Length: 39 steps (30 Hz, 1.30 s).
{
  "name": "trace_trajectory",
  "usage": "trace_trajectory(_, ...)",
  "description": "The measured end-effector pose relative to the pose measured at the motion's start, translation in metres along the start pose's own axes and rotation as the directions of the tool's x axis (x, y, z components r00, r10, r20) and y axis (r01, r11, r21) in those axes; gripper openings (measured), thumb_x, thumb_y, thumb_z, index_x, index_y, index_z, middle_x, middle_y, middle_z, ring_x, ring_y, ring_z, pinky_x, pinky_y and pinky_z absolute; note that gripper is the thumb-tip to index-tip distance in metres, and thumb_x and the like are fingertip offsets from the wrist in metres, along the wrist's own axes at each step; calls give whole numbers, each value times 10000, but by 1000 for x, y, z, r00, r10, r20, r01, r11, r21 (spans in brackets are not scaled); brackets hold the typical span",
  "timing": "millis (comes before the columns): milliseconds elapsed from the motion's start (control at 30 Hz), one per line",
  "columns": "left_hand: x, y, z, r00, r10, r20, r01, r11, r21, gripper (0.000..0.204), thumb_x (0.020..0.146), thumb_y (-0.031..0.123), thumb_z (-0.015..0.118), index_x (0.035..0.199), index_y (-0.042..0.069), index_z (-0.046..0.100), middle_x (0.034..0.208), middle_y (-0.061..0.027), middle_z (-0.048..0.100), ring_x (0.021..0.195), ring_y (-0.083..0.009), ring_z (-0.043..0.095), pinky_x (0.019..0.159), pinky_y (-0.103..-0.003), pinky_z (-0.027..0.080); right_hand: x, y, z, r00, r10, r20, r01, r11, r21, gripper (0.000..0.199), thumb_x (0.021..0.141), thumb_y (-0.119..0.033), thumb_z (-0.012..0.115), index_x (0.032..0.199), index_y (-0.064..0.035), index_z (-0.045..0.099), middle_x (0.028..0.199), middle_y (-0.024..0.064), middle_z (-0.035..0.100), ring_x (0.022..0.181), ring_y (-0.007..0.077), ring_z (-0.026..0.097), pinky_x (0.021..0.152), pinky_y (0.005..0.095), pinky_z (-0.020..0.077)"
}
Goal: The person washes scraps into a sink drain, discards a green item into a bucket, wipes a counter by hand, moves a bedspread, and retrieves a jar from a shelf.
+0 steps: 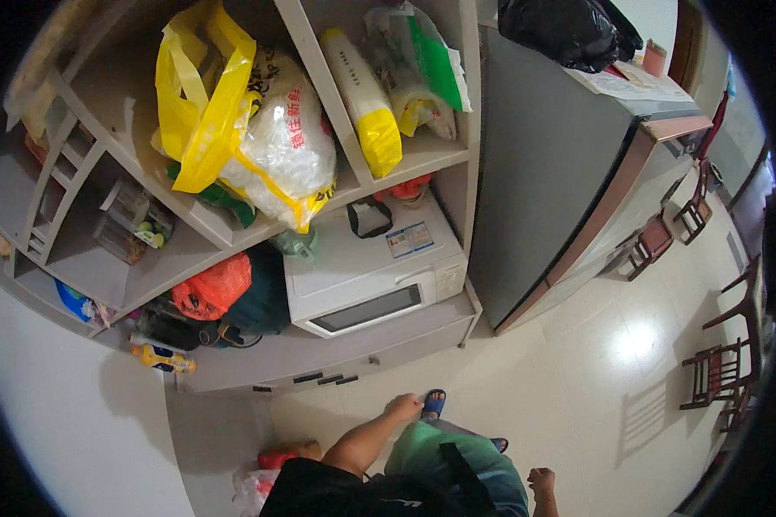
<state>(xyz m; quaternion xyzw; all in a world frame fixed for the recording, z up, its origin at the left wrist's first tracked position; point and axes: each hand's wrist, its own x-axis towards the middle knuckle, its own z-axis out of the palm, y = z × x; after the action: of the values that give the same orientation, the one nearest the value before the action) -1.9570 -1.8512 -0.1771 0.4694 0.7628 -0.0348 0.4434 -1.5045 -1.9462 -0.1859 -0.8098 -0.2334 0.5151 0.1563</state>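
My left hand (403,407) hangs low in front of the cabinet, above the floor near a blue slipper (434,402). Its fingers look loosely curled, and nothing shows in them. At my other side, my right hand (541,480) hangs over the tiled floor, its fingers curled in and no object visible in it. Neither hand touches the furniture. Ahead of my left hand stands a white microwave oven (375,274) on the cabinet counter, its door closed. A dark strap (370,220) and a folded paper leaflet (409,240) lie on top of it.
Shelves above hold a yellow plastic bag (200,103), a clear stuffed bag (289,138) and a long yellow-white package (362,103). A red bag (214,289) and a yellow bottle (164,358) sit left of the microwave. A grey refrigerator (552,164) stands right; wooden chairs (714,376) beyond.
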Motion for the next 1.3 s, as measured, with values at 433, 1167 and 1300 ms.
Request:
trace_trajectory(433,10,-5,-1,988,107,-113,-109,994,-16,327,734,395,512,829,86,560,810,-118,588,791,-286,556,670,-392,438,-2,8,6,999,-13,45,14,1000,-20,116,695,-108,517,647,-7,545,514,65,524,412,131,487,336,250,376)
trace_trajectory(1167,87,140,-394,598,-68,-799,-70,988,-136,514,722,359,540,1166,151,390,1129,-129,451,983,-285,488,781,-373,424,73,173,1,908,-415,-50,408,906,-114,79,749,-107,508,768,-30,506,596,47,518,500,150,521,400,263,395)
trace_trajectory(1300,121,119,-401,556,-53,-829,30,999,-44,486,735,456,478,1137,186,440,1113,-97,487,1003,-279,485,793,-379,421,30,175,39,899,-434,-67,398,870,-292,73,669,-162,530,656,-92,514,610,45,507,571,183,498,482,336,386)
